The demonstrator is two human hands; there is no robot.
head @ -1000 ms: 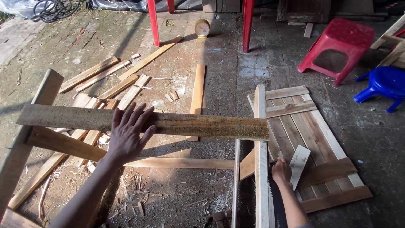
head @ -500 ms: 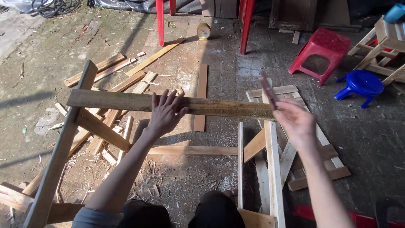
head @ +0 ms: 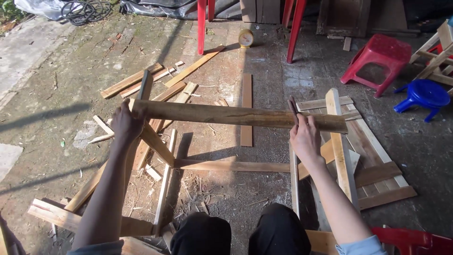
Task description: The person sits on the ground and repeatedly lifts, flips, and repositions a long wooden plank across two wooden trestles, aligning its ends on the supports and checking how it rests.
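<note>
Gripping the long plank (head: 236, 115) mid-frame, left hand (head: 126, 123) clamped on its end, right hand (head: 304, 137) pinching a dark pencil-like tool (head: 293, 109) against it; steadiness probably matters most.

You are looking down on a rough concrete floor (head: 264, 61), stained and strewn with wood chips and sawdust. Sunlight falls across the left side and throws long shadows; the upper right lies in shade. A red plastic stool (head: 377, 54) and a blue plastic stool (head: 423, 96) stand at your upper right. Two red chair legs (head: 202, 23) rise at the top, with a small round yellow clock (head: 246, 38) between them. A coiled black cable (head: 85, 9) lies at the top left beside a clear plastic sheet (head: 35, 7).
</note>
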